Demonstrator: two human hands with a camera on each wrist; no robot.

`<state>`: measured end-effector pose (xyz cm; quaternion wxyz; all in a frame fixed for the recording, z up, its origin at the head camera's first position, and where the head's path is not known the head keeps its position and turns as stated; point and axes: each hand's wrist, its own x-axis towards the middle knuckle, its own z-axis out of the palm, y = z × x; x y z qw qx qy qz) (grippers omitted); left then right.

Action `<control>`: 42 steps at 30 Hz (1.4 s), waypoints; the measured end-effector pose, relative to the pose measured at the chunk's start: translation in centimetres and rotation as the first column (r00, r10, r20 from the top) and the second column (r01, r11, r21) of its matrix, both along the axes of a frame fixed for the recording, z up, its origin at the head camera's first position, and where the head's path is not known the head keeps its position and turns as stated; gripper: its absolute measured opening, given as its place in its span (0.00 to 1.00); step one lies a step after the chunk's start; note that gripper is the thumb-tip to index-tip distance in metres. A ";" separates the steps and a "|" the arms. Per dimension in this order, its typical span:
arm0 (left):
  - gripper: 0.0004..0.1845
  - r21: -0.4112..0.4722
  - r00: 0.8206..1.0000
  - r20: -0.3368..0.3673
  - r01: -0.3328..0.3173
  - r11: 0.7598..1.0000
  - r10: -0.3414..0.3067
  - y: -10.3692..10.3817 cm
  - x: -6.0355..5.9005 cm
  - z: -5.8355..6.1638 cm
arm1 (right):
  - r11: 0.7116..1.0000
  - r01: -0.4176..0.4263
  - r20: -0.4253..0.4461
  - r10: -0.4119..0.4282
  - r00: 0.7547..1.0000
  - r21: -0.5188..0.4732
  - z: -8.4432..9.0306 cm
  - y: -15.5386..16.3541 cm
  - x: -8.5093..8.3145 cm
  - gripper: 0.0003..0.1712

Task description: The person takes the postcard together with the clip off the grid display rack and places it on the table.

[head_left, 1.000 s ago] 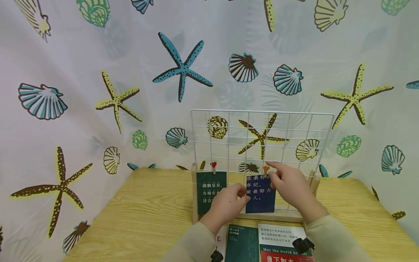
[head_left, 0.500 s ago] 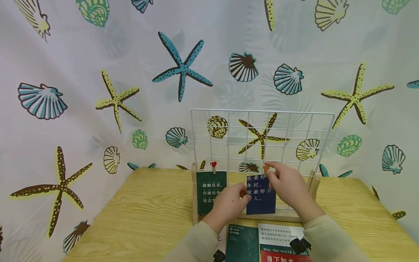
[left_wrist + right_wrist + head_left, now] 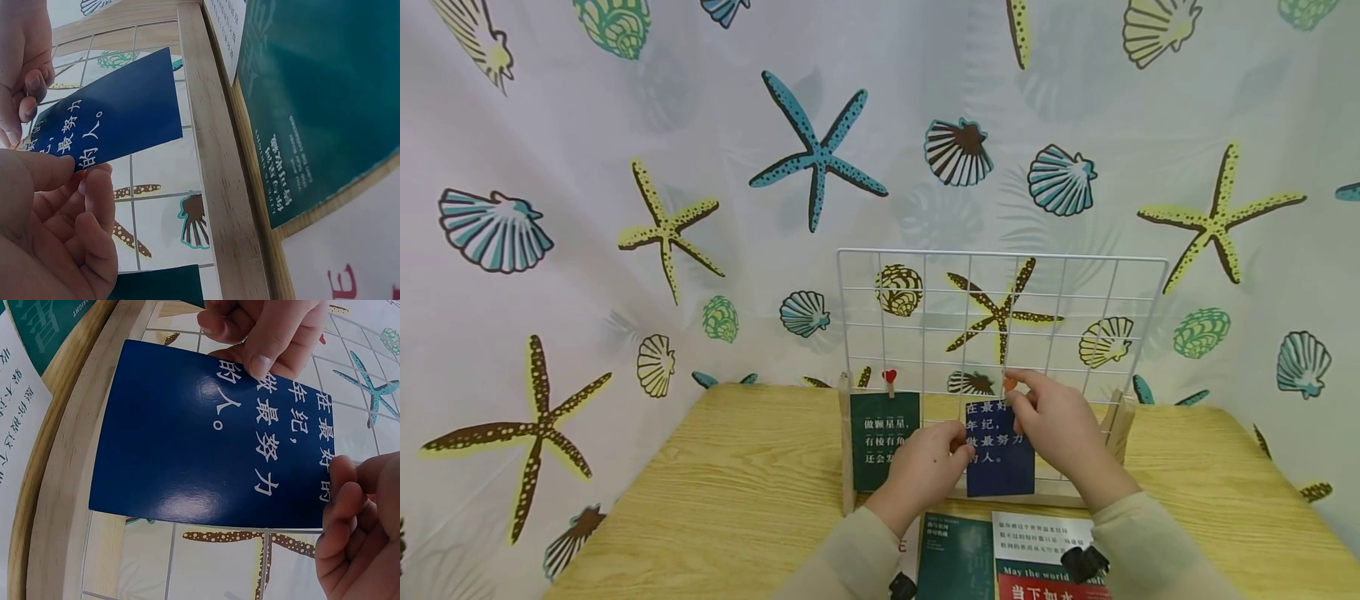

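Note:
A dark blue card [image 3: 1000, 477] with white writing hangs in front of the white wire grid [image 3: 1000, 254]. My left hand [image 3: 921, 462] pinches its left edge between thumb and fingers, seen also on the card [image 3: 140, 103] in the left wrist view. At the card's top, my right hand [image 3: 1060, 425] pinches a small clip with an orange heart [image 3: 1009, 384], whose lower part the fingers hide. In the right wrist view the card [image 3: 162, 444] stands out from the grid at its lower end. Left of it, a dark green card [image 3: 868, 475] hangs from a red heart clip [image 3: 890, 377].
The grid stands in a wooden base [image 3: 215, 150] on a wood-grain table [image 3: 737, 467]. Before the base lie a green card [image 3: 955, 554], a white card [image 3: 1037, 533] and a red one [image 3: 1037, 590]. A patterned curtain [image 3: 715, 100] rises behind.
The blue card's lower edge has shifted slightly down and to the right. My right hand has moved a little left at the orange heart clip; the left hand has barely moved.

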<state>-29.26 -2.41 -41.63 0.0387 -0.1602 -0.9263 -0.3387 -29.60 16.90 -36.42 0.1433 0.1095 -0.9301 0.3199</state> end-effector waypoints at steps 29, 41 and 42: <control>0.08 -0.019 0.999 -0.032 0.013 1.000 -0.014 -0.4 0.0 -0.1 | 1.000 0.013 -0.030 -0.014 0.999 -0.023 -0.4 -0.1 0.0 0.19; 0.06 -0.007 1.000 -0.027 0.002 1.000 -0.002 -0.4 0.0 0.1 | 1.000 0.012 -0.050 -0.013 0.999 -0.029 -0.3 0.1 0.0 0.17; 0.06 -0.006 1.000 -0.028 0.004 1.000 -0.004 -0.4 0.0 0.1 | 0.999 0.011 -0.051 -0.013 0.999 -0.032 -0.3 0.1 0.0 0.17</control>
